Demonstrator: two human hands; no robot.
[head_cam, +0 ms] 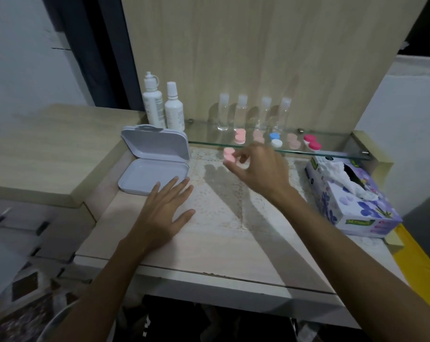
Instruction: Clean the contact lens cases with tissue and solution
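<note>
Currently the right hand is raised above the table, just in front of the glass shelf. Its fingers pinch a pink lens case, which is off the table surface and below the shelf edge; motion blur softens the fingertips.

Left hand lies flat on the table, palm down, fingers straight and spread, holding nothing. Two fingertips sit at the near edge of the white box, which stands open with its lid tilted up at the back.

On the glass shelf, left to right: a pink case, a pale pink case, a blue-and-white case, another pale pink case, and a magenta case. Behind them stand four small clear bottles in a row against the wooden back panel.

Two white solution bottles stand upright at the left end, behind the box lid, the taller one on the left.

Tissue box, purple floral print, lies on the table at the right, well apart from both hands; a white tissue sticks out of its top opening.

A lace-patterned mat covers the table centre under the right hand.
</note>
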